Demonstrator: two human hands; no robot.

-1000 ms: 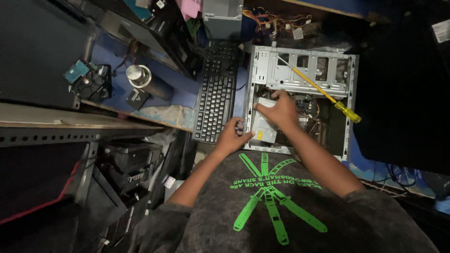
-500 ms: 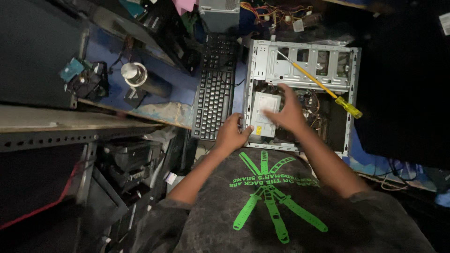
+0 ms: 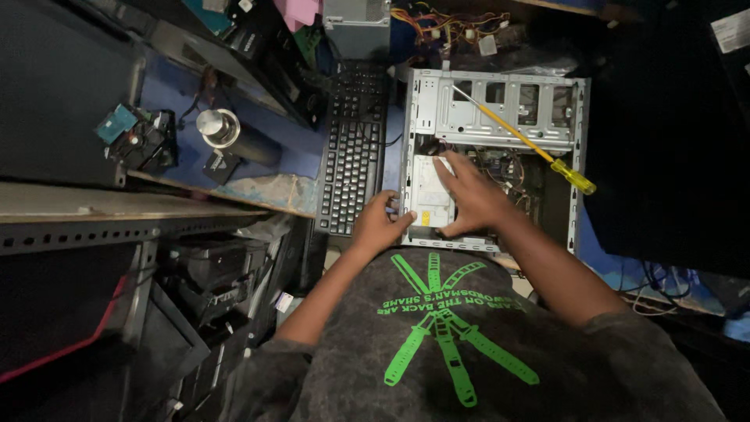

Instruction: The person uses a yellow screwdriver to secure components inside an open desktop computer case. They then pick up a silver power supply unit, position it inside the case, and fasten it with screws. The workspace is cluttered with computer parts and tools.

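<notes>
An open grey computer case [image 3: 500, 105] lies flat on the blue table. In its near left corner sits a silver-white metal box [image 3: 426, 195]. My right hand [image 3: 473, 199] lies on top of the box with its fingers spread towards the left. Curled fingers of my left hand [image 3: 381, 223] grip the box's near left edge, at the case wall. A yellow-handled screwdriver [image 3: 573, 177] rests slantwise across the case, its shaft running up to the left. Circuit boards and wires show under my right hand.
A black keyboard [image 3: 351, 148] lies just left of the case. Further left stand a dark cylinder with a shiny cap [image 3: 226, 133] and small drives [image 3: 137, 141]. Loose wiring [image 3: 445, 23] and a grey unit [image 3: 357, 19] sit beyond. Metal shelving [image 3: 94, 223] runs below left.
Both hands stay on the silver box. My right hand has slid slightly nearer and spread flatter, and more of the box's left side shows. The view has shifted a little.
</notes>
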